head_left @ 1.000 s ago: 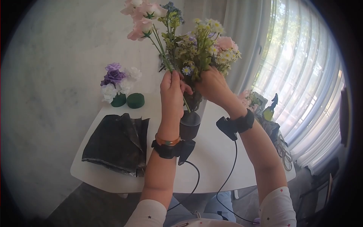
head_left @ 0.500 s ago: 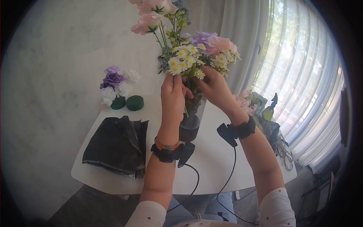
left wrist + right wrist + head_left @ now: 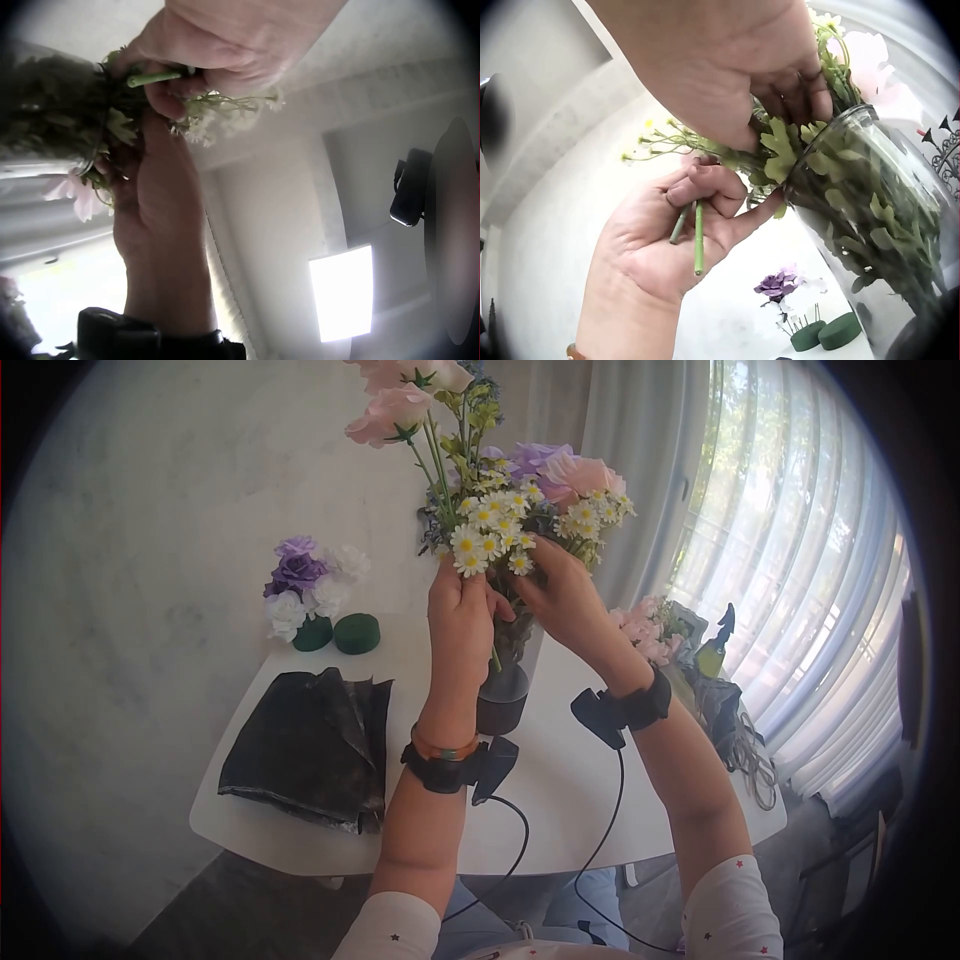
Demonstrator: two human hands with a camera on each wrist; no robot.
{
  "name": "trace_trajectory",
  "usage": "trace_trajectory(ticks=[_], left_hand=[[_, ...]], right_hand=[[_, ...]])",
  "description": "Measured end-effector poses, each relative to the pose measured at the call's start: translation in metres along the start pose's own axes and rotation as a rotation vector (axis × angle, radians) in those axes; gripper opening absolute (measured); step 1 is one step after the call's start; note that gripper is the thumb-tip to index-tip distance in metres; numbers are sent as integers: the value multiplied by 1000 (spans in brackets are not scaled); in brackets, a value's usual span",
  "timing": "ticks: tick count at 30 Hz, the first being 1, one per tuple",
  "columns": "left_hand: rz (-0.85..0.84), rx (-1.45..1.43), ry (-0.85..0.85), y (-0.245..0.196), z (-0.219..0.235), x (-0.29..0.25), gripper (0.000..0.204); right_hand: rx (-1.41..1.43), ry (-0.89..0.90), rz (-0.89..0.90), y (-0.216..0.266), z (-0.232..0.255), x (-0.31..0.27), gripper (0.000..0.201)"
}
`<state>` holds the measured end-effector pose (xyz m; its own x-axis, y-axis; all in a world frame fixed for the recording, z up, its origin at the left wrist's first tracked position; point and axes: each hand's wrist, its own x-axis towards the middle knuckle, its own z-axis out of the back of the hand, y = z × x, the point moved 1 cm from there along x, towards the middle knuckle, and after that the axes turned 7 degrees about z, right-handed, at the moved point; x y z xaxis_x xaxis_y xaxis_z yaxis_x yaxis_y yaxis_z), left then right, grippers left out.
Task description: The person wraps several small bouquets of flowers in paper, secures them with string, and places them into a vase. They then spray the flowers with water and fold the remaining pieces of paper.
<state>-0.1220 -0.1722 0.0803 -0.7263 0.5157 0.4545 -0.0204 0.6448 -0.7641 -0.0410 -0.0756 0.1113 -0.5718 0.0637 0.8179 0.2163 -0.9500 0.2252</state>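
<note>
In the head view my left hand [image 3: 460, 622] holds long-stemmed pink roses [image 3: 390, 415], their heads rising to the upper left. Two cut green stems [image 3: 698, 244] poke out below its curled fingers in the right wrist view. White daisies with yellow centres [image 3: 470, 545] lean forward over both hands. My right hand [image 3: 567, 600] is at the mouth of the clear glass vase [image 3: 502, 700], its fingers curled in among the daisy stems and leaves; its fingertips are partly hidden. Leafy stems fill the vase, with a purple bloom [image 3: 538, 458] and a large pink rose [image 3: 585, 480] above.
A folded black sheet [image 3: 305, 750] lies on the left of the white table [image 3: 560, 820]. Behind it are purple and white flowers [image 3: 298, 575] in green foam and another foam block [image 3: 357, 633]. Pink flowers [image 3: 650, 630], a spray bottle [image 3: 712, 655] and coiled cord [image 3: 750, 760] sit at right.
The daisies have come forward and down from among the bouquet to above my hands, with my right hand at their stems. My left hand keeps the roses, which shifted slightly right.
</note>
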Motion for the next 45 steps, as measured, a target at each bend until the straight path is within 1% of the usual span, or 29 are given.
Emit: trace_trajectory(ticks=[3, 6, 8, 11, 13, 14, 15, 16, 17, 18, 19, 20, 21, 22, 23, 24, 25, 26, 27, 29, 31, 32, 34, 35, 37, 39, 40, 42, 45], left_hand=[[3, 8, 23, 0, 0, -1, 19], [6, 42, 39, -3, 0, -2, 22], [-46, 78, 17, -7, 0, -4, 15], [-44, 100, 5, -14, -2, -9, 13], [-54, 89, 41, -20, -1, -14, 13], [-61, 77, 76, -23, -1, -18, 15], [-63, 76, 80, -25, -4, -21, 15], [-129, 83, 84, -28, -9, -25, 18], [-196, 90, 88, -31, -12, -29, 22], [-196, 90, 92, -33, -14, -33, 22], [-206, 73, 146, -35, -16, -37, 24], [-215, 56, 199, -36, -18, -39, 26], [-214, 57, 200, -35, -18, -39, 26], [-224, 46, 255, -34, -19, -38, 26], [-234, 34, 311, -32, -21, -38, 26], [-231, 33, 314, -29, -22, -38, 26], [-217, 46, 364, -25, -23, -38, 26], [-204, 58, 415, -22, -24, -37, 26], [-178, 62, 414, -24, -26, -39, 25], [-180, 81, 438, -23, -30, -41, 24], [-182, 100, 461, -23, -31, -42, 24], [-199, 142, 468, -23, -29, -41, 25], [-214, 185, 471, -22, -28, -41, 25], [-230, 196, 461, -21, -29, -41, 26], [-245, 206, 454, -19, -32, -41, 26], [-218, 161, 468, -18, -34, -41, 27], [-217, 162, 468, -18, -34, -41, 27], [-125, 165, 463, -18, -34, -41, 28], [-119, 137, 440, -13, -29, -33, 29]], right_hand=[[-17, 12, 26, -1, -1, 0, 23], [-58, 39, 28, 2, 0, 0, 22], [-76, 53, 22, 3, 4, -1, 21], [-27, 99, 67, 5, 15, -2, 20], [-35, 247, -72, 9, 27, -4, 23], [-38, 244, -70, 12, 33, -5, 23], [-40, 200, -103, 16, 39, -5, 23], [-42, 156, -137, 18, 43, -6, 22], [-45, 151, -138, 19, 45, -6, 22], [-28, 13, -85, 21, 47, -6, 21], [-10, -124, -31, 24, 48, -6, 20], [-10, -125, -32, 28, 51, -5, 20], [209, -153, -51, 36, 56, -3, 22], [428, -180, -70, 43, 60, -1, 24], [427, -182, -72, 48, 62, -1, 24], [496, -191, -59, 53, 64, -1, 26], [566, -200, -45, 57, 65, -2, 28], [564, -203, -47, 60, 67, -3, 28], [561, -188, -24, 62, 68, -4, 28], [557, -173, 0, 65, 70, -6, 28], [572, -247, -13, 65, 73, -7, 27], [573, -246, -13, 64, 76, -8, 27], [641, -317, -62, 65, 82, -10, 32], [670, -372, -65, 68, 83, -9, 30], [692, -397, -68, 67, 84, -10, 29], [712, -423, -70, 66, 84, -12, 29], [690, -433, -38, 64, 83, -13, 28], [669, -444, -6, 63, 82, -15, 27], [638, -470, -6, 62, 81, -23, 26]])
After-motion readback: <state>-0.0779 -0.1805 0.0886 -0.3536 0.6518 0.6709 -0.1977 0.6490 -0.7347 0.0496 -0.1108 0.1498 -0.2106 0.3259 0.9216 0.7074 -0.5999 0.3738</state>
